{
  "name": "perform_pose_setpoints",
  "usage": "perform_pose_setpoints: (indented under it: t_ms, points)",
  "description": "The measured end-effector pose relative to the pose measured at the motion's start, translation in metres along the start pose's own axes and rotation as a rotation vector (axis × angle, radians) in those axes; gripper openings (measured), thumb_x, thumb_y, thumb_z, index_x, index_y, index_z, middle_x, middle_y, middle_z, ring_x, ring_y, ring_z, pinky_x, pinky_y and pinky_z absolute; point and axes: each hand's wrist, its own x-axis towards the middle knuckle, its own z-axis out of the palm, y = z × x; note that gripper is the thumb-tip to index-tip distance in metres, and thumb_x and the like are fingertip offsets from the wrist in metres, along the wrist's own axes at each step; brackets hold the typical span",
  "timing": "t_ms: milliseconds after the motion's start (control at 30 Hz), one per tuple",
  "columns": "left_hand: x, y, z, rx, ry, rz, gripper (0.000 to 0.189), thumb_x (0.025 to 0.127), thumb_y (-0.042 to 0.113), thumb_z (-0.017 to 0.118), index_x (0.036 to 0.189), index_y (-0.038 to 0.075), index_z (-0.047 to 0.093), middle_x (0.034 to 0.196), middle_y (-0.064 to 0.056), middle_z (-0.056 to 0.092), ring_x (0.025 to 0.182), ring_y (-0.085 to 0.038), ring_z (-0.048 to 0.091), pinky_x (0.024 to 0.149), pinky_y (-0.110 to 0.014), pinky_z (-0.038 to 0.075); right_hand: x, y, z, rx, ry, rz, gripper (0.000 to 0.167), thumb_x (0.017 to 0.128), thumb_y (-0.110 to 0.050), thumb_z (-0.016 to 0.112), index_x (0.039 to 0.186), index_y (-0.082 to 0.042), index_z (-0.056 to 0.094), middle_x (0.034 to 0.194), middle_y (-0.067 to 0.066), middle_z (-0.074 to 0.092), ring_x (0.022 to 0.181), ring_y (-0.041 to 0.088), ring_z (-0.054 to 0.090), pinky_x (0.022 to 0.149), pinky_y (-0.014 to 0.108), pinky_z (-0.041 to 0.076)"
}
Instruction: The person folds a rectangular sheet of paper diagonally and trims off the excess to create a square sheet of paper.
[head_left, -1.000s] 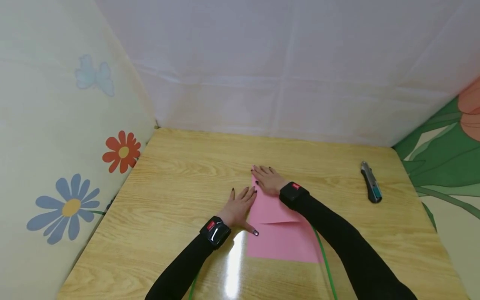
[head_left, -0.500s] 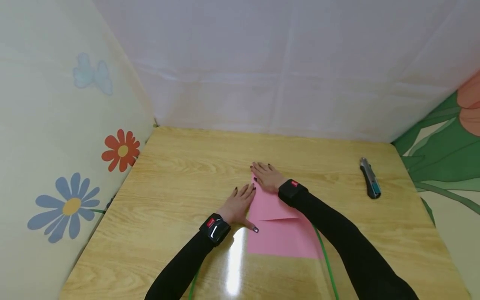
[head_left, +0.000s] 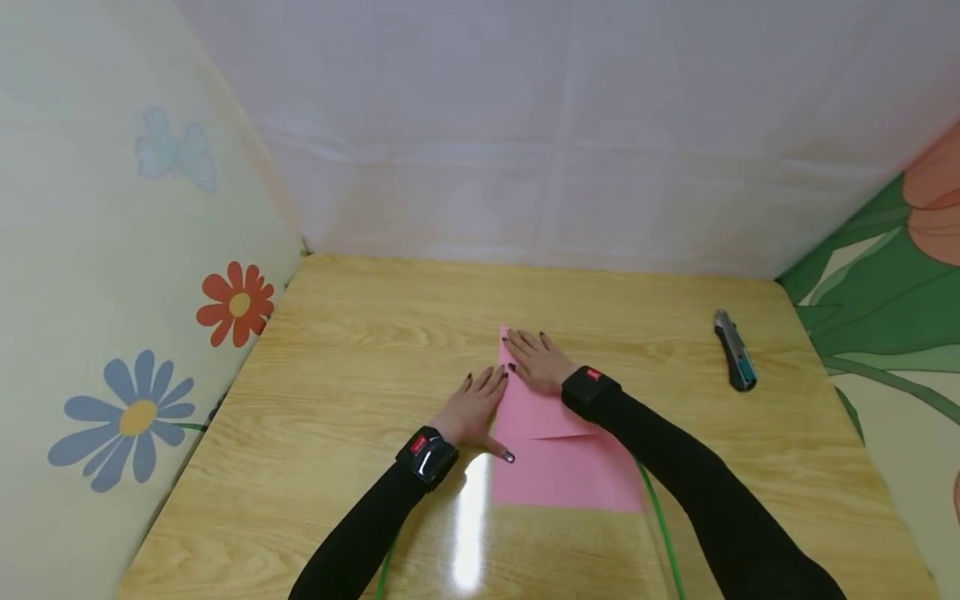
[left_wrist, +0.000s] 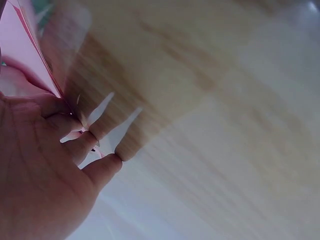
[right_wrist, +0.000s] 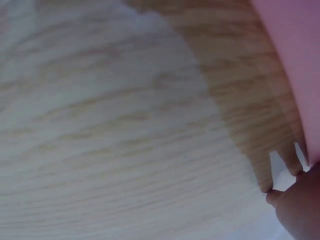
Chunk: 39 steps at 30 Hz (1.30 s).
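In the head view, we are seeing the pink paper (head_left: 573, 479) lying on the wooden table (head_left: 360, 350), its folded part narrowing away from us. The left hand (head_left: 472, 412) is resting along its left edge, fingers extended and gripping nothing, thumb lying over the sheet. The right hand (head_left: 542, 362) is lying flat across the narrow part, fingers straight, likewise ungripping. A utility knife (head_left: 735, 352) is lying well apart, to the right.

In the left wrist view, we are finding fingertips touching the wooden table beside the pink paper's edge.

In the right wrist view, we are making out only fingertips near the sheet; how the others are lying, we cannot tell.

A screened-off indoor workspace, judging by the wood-grain table (head_left: 360, 325), creased pale backdrop (head_left: 480, 133) and flower-printed side hangings (head_left: 75, 267).
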Motion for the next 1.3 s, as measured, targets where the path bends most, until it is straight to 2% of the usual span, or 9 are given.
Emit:
perform_pose_setpoints:
  t_ms: [67,233,400,567,733,900,1033,1133,1300]
  points:
    - [-0.001,0.0,0.0,0.004,0.001,0.002,0.125,0.061,0.069,0.072,0.148,-0.002,0.017,0.156,-0.016,0.009,0.142,-0.034,0.011,0.113,-0.051,0.015,-0.006,-0.009,-0.01,0.002,-0.018,0.02,0.055,0.102,-0.027,0.03,0.15,-0.003,0.016,0.156,0.014,0.01,0.143,0.029,0.007,0.114,0.053,0.004]
    - [0.0,-0.001,0.003,0.01,-0.012,-0.005,0.125,0.061,0.07,0.071,0.148,-0.001,0.016,0.156,-0.015,0.007,0.142,-0.033,0.01,0.113,-0.05,0.014,-0.01,-0.019,-0.019,-0.064,-0.045,0.047,0.054,0.103,-0.027,0.028,0.149,-0.002,0.016,0.156,0.015,0.011,0.143,0.03,0.008,0.114,0.052,0.006]
    - [0.001,-0.002,0.003,0.005,-0.037,-0.026,0.125,0.062,0.07,0.071,0.149,0.001,0.014,0.157,-0.013,0.005,0.143,-0.031,0.006,0.114,-0.048,0.011,-0.018,-0.024,-0.025,-0.053,-0.06,0.054,0.053,0.102,-0.024,0.031,0.148,0.0,0.021,0.155,0.016,0.015,0.142,0.03,0.012,0.113,0.053,0.012]
    - [0.002,-0.002,0.002,0.009,-0.049,-0.028,0.124,0.062,0.069,0.071,0.149,0.001,0.014,0.157,-0.013,0.005,0.143,-0.03,0.006,0.114,-0.048,0.012,-0.026,-0.022,-0.023,-0.054,-0.033,0.034,0.052,0.101,-0.022,0.033,0.146,0.003,0.025,0.153,0.018,0.019,0.141,0.032,0.015,0.112,0.054,0.015]
    - [0.004,-0.003,0.003,0.024,-0.057,-0.031,0.124,0.062,0.071,0.07,0.149,0.001,0.014,0.157,-0.012,0.005,0.143,-0.03,0.006,0.114,-0.048,0.013,-0.028,-0.018,-0.022,-0.064,-0.046,0.038,0.052,0.101,-0.024,0.033,0.147,0.001,0.025,0.154,0.017,0.019,0.142,0.031,0.014,0.113,0.053,0.013]
    - [0.006,-0.002,0.004,0.026,-0.067,-0.029,0.124,0.063,0.071,0.069,0.15,0.002,0.013,0.157,-0.012,0.004,0.143,-0.03,0.006,0.114,-0.048,0.012,-0.032,-0.009,-0.017,0.013,-0.019,0.012,0.053,0.101,-0.025,0.035,0.147,0.0,0.025,0.153,0.017,0.02,0.142,0.03,0.014,0.113,0.054,0.012]
    - [0.007,-0.002,0.005,0.021,-0.062,-0.024,0.125,0.062,0.071,0.069,0.149,0.001,0.013,0.157,-0.013,0.004,0.143,-0.031,0.006,0.114,-0.049,0.012,-0.042,0.001,-0.008,0.081,0.014,-0.047,0.056,0.103,-0.034,0.027,0.149,-0.004,0.021,0.155,0.014,0.014,0.143,0.026,0.007,0.113,0.054,0.009]
    - [0.006,-0.003,0.004,0.015,-0.055,-0.029,0.126,0.062,0.071,0.07,0.149,0.0,0.014,0.157,-0.014,0.004,0.143,-0.031,0.007,0.114,-0.05,0.012,-0.049,0.002,-0.007,0.081,0.017,-0.076,0.058,0.102,-0.039,0.022,0.15,-0.005,0.017,0.156,0.012,0.01,0.144,0.024,0.005,0.114,0.051,0.007]
    - [0.004,-0.003,0.002,-0.009,-0.047,-0.025,0.126,0.061,0.07,0.072,0.149,0.0,0.015,0.156,-0.015,0.005,0.143,-0.031,0.007,0.114,-0.05,0.012,-0.056,-0.008,-0.015,0.027,-0.019,-0.048,0.054,0.102,-0.028,0.033,0.147,0.0,0.024,0.153,0.019,0.018,0.142,0.032,0.013,0.113,0.054,0.012]
